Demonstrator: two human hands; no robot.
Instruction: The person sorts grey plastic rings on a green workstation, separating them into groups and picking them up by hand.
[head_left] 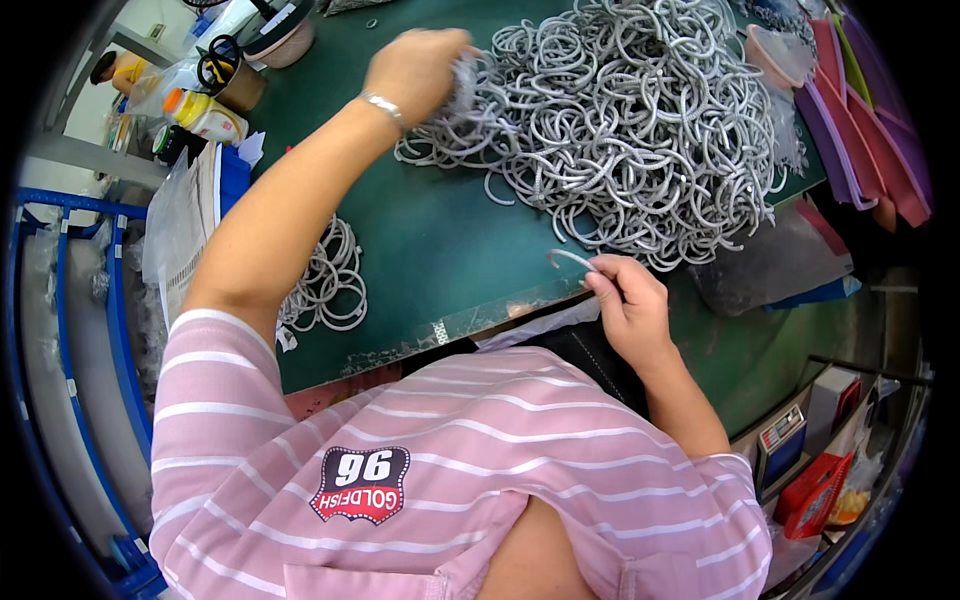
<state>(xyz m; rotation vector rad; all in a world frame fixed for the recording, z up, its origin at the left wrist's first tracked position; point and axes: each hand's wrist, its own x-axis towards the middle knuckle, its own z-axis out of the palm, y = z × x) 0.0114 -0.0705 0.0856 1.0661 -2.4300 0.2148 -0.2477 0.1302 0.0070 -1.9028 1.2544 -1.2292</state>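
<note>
A large heap of grey, ridged, curved rings (640, 120) covers the far middle and right of the green table (440, 250). At the heap's left edge is my left hand (420, 75), smeared by motion. Grey blur shows below its fingers, so whether it holds a ring is unclear. Near the front table edge, my right hand (633, 305) pinches one end of a single open curved ring (572, 258) between thumb and fingers. The ring's free end points left. A smaller group of rings (335, 280) lies at the left, under my left forearm.
Scissors stand in a holder (240, 88) at the far left, near a white bottle with an orange cap (205, 115). Red and purple sheets (870, 120) hang at the right. A blue rack (120, 330) stands left, and a red box (815, 495) sits at lower right.
</note>
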